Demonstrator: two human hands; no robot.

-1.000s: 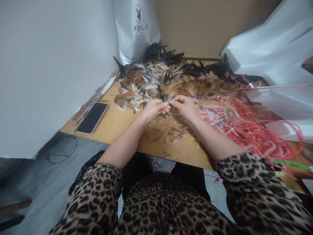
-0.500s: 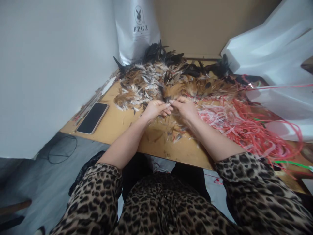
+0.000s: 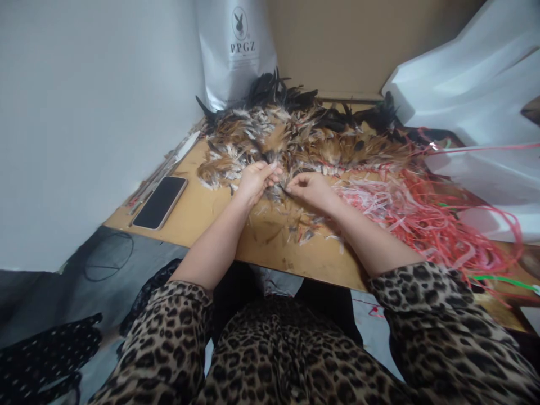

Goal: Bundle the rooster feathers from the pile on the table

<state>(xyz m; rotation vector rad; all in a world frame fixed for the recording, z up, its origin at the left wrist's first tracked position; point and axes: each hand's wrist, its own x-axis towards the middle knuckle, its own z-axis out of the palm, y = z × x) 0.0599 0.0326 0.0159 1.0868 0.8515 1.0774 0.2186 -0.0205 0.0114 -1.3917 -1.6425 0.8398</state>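
My left hand [image 3: 258, 181] is closed in a pinch at the front of the feather pile, on the base of a brown feather [image 3: 274, 140] whose tip points away from me. Just to its right, my right hand [image 3: 311, 190] has thumb and forefinger pressed together. Something thin and dark shows at those fingertips, too blurred to name. A small gap separates the two hands. Behind them spreads a pile of brown, white and black feathers [image 3: 346, 147]. Loose feather scraps [image 3: 307, 232] lie on the table below my hands.
A phone [image 3: 160, 202] lies on the table [image 3: 202, 211] at the left. Tangled pink and red strips [image 3: 426, 219] cover the right side. A silvery bag [image 3: 236, 67] stands behind the feathers, and white plastic [image 3: 464, 84] hangs at the right. A dotted dark garment [image 3: 46, 354] shows lower left.
My hands have come apart. The left moved a little left with the feather, and the right dropped slightly nearer to me. A dotted dark garment has come into view at lower left.
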